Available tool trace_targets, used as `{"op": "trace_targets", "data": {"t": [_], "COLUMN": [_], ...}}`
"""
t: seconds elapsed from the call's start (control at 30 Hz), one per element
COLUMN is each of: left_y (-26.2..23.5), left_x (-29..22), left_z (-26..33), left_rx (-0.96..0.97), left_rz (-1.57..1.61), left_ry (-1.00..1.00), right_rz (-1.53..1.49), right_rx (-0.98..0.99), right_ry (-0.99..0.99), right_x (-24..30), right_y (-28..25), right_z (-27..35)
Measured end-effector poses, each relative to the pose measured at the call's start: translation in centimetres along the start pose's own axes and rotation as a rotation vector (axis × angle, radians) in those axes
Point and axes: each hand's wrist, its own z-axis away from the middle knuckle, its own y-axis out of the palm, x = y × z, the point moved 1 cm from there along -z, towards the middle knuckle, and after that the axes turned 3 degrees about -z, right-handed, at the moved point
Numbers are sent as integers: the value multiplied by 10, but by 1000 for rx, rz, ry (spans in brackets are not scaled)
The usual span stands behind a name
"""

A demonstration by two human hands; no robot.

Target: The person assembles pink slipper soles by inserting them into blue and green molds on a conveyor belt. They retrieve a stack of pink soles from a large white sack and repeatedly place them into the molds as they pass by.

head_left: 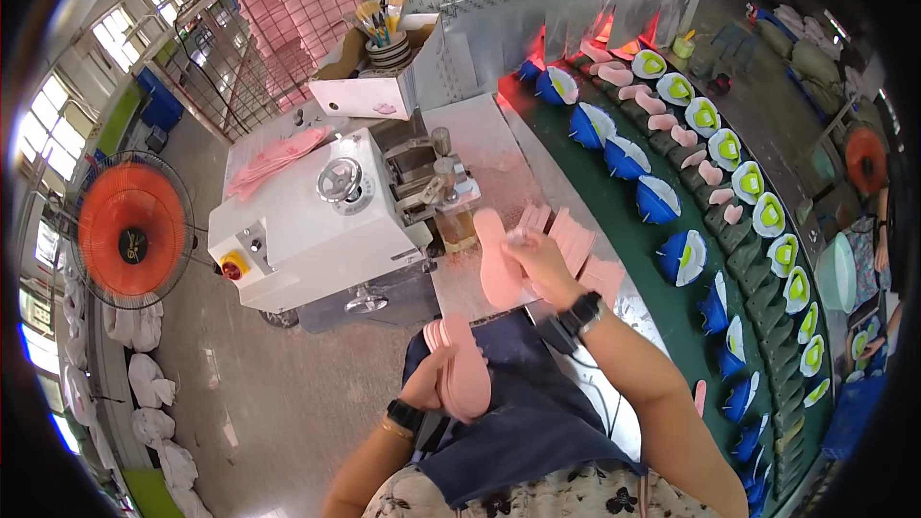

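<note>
A stack of pink insoles (pixel 466 374) rests over my lap, with my left hand (pixel 428 382) closed around its left side. Just beyond it, my right hand (pixel 540 264) grips one pink insole (pixel 496 259) by its right edge, holding it up near the working end of a white machine (pixel 317 221). The machine's metal roller head (pixel 443 182) stands a little beyond that insole, apart from it. Beside my right hand, more pink insoles (pixel 576 240) lie fanned out on the table.
A green conveyor (pixel 614 221) on the right carries blue and white shoe uppers (pixel 682 257), pink pieces and dark soles. An open box (pixel 374 86) with brushes stands behind the machine. An orange fan (pixel 129 242) is at left. Another person's hand (pixel 875 345) shows at far right.
</note>
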Motion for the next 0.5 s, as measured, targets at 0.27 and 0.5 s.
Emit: {"op": "trace_targets", "data": {"t": [0.27,0.5], "left_y": [-7,-34], "left_x": [13,5], "left_z": [13,2], "left_rx": [-61,-65], "left_rz": [-127,-16], "left_ry": [58,89], "right_rz": [65,1159], "right_rx": [-49,-296], "right_ry": [173,-528], "right_x": [31,48], "right_y": [33,-3], "right_z": [-91,-95]}}
